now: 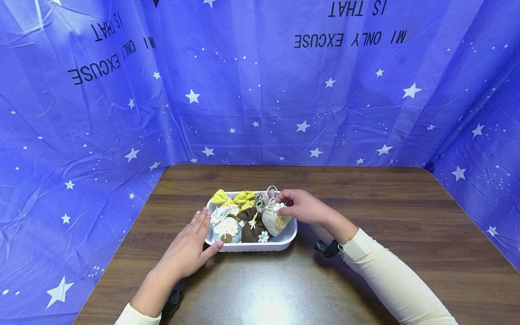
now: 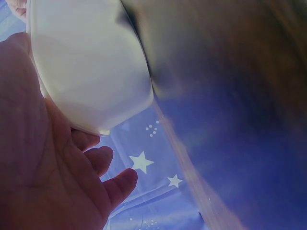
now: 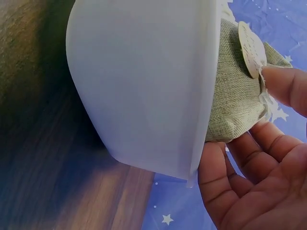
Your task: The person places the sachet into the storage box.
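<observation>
A white plastic basin [image 1: 260, 247] on the table holds several small drawstring sachets. My right hand [image 1: 305, 206] grips a beige linen sachet [image 1: 277, 220] at the basin's right end. In the right wrist view its thumb [image 3: 283, 86] presses by the round tag [image 3: 252, 50] and the fingers curl against the cloth. My left hand [image 1: 188, 248] rests against the left end with extended fingers, the thumb at the front rim. Beside the beige sachet sit a dark brown sachet [image 1: 249, 232] and a pale blue one [image 1: 221, 228]. Yellow-topped sachets [image 1: 244, 198] stand behind them.
The brown wooden table [image 1: 365, 271] extends around the basin on all sides. Blue curtains [image 1: 260, 90] with white stars hang behind it and at both sides. Dark wrist straps [image 1: 328, 249] sit at the cream sleeves.
</observation>
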### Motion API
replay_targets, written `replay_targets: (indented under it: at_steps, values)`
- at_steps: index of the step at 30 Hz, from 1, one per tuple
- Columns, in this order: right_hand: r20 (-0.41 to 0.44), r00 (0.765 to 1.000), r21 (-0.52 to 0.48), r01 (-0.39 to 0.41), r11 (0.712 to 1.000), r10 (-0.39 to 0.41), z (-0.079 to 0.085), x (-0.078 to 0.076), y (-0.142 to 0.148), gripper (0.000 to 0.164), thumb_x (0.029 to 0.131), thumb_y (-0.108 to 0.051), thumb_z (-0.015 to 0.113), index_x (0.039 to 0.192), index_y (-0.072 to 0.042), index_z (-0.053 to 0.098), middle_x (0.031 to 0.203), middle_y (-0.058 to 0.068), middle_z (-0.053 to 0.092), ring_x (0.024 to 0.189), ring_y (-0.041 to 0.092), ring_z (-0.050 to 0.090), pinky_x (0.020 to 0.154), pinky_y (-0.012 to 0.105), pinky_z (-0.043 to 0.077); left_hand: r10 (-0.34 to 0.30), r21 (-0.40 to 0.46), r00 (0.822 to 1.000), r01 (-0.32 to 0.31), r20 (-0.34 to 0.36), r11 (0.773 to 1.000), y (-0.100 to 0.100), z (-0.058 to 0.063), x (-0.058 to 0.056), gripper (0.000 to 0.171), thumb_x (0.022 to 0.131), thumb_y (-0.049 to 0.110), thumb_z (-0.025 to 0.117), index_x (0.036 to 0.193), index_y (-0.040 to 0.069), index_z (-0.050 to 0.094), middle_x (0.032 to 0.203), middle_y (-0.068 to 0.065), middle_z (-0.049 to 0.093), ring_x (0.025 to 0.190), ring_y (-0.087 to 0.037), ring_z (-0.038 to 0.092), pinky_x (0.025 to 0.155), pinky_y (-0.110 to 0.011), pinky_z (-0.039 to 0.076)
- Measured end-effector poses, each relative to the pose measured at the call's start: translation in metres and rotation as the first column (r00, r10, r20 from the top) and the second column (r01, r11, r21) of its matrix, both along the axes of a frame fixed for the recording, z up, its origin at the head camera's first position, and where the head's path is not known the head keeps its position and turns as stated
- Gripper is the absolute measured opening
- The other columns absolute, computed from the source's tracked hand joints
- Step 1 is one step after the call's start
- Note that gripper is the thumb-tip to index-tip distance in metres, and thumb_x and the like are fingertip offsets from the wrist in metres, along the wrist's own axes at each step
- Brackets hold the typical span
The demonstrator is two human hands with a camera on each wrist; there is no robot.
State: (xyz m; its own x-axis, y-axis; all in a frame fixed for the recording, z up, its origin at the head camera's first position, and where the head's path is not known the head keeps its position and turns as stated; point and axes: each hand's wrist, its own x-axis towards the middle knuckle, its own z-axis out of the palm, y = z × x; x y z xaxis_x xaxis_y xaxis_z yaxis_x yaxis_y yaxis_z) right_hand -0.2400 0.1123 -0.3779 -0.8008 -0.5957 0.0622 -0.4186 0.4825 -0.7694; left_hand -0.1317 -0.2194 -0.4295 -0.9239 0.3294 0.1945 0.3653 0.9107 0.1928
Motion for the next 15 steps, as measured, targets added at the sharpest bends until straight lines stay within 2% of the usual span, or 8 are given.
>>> replay_targets:
  at_steps: [7, 15]
  values:
    - [-0.017, 0.999, 0.043, -0.040, 0.998, 0.041, 0.0016, 0.0010, 0.0010, 0.018, 0.084, -0.012, 0.072, 0.100, -0.007, 0.067, 0.081, -0.003, 0.064, 0.080, 0.021, 0.062, 0.068, 0.029, 0.052, -0.002, 0.000, 1.000, 0.002, -0.001, 1.000, 0.0005, 0.0005, 0.0002, 0.086, 0.099, 0.055, 0.051, 0.151, -0.009, 0.028, 0.159, -0.023, 0.024, 0.145, -0.042, 0.024, 0.114, -0.056, 0.029]
    - [-0.007, 0.997, 0.067, -0.081, 0.994, 0.082, 0.0039, 0.0047, 0.0013, 0.013, 0.084, -0.012, 0.073, 0.094, -0.008, 0.066, 0.080, -0.004, 0.061, 0.075, 0.011, 0.057, 0.067, 0.027, 0.049, 0.007, 0.004, 1.000, -0.007, 0.012, 1.000, 0.0007, 0.0021, 0.0009, 0.086, 0.099, 0.056, 0.050, 0.152, -0.008, 0.028, 0.160, -0.022, 0.023, 0.146, -0.041, 0.022, 0.113, -0.056, 0.029]
